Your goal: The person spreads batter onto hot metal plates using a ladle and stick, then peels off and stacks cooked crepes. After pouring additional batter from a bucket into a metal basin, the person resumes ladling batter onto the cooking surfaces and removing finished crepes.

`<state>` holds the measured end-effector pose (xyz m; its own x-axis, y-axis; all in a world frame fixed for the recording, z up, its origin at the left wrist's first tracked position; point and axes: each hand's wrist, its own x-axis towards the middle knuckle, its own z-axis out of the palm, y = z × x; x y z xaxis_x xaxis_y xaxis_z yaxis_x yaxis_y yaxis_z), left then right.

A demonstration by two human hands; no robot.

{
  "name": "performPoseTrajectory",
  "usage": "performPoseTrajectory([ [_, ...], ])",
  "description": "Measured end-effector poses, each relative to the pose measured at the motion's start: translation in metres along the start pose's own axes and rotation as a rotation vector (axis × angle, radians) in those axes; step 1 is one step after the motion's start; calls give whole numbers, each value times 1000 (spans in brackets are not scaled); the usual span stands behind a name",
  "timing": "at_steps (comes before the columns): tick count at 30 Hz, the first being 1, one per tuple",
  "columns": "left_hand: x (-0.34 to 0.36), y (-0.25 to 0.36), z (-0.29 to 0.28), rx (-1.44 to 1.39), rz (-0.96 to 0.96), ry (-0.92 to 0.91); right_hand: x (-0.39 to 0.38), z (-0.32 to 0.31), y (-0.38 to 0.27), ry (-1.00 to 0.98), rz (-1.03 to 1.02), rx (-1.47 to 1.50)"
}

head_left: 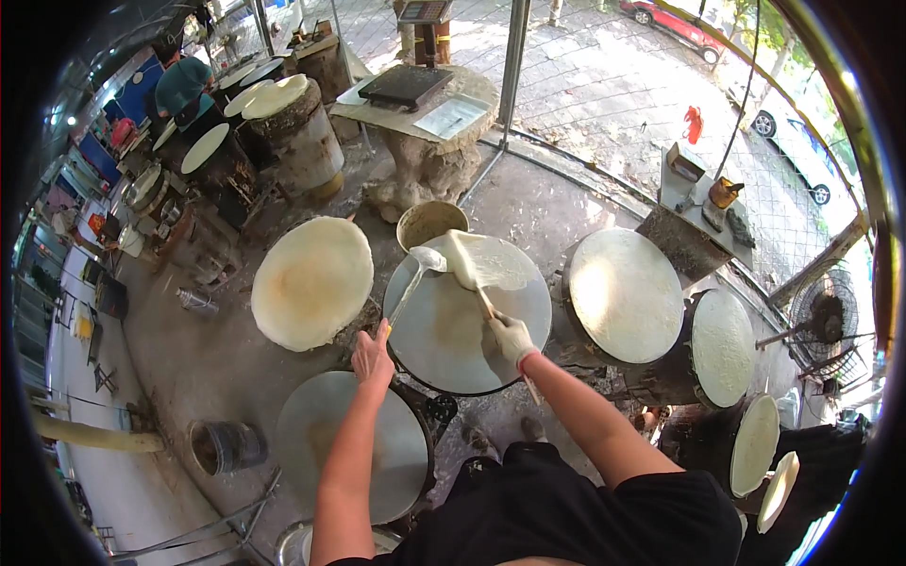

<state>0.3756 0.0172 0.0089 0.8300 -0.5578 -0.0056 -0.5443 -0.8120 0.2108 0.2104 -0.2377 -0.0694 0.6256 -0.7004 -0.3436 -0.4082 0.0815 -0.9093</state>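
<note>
My left hand (374, 354) is bare and closed round the long handle of a ladle (429, 258), whose batter-coated bowl is over the far left part of a round grey griddle (453, 354). In a white glove, my right hand (511, 338) grips the wooden handle of a spreader (484, 300). The spreader's head is buried in pale batter (461, 259), so its shape is hidden. A thin film of batter (507, 262) covers the griddle's far right part; its near part is bare. Just beyond the griddle stands a batter pot (431, 223).
A large round flatbread (313, 283) lies to the left. Another grey griddle (354, 443) is at the near left. Batter-covered griddles (626, 295) line the right side, near a fan (826, 316). A scale (406, 87) sits on a stone table; a bucket (226, 447) lies at the left.
</note>
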Motion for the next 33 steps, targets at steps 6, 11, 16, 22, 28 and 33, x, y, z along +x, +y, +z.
performPoseTrajectory([
  [6, -34, -51, -3, 20, -53, 78, -15, -60, -51, -63, 128, 45],
  [11, -62, -31, -21, 7, -85, 61, -5, -3, -53, -258, 106, -89],
  [16, -105, -56, -23, -132, -223, 18, 2, -67, -69, -340, 172, -123],
  [22, -124, -27, -12, -380, -58, 276, 10, -24, -85, -455, 57, -173],
  [28, -135, 9, -23, -1100, -406, 186, 37, -81, -90, -418, 97, -204],
  [33, -130, 59, -35, -1464, -568, 132, 38, -44, -104, -796, 287, -237],
])
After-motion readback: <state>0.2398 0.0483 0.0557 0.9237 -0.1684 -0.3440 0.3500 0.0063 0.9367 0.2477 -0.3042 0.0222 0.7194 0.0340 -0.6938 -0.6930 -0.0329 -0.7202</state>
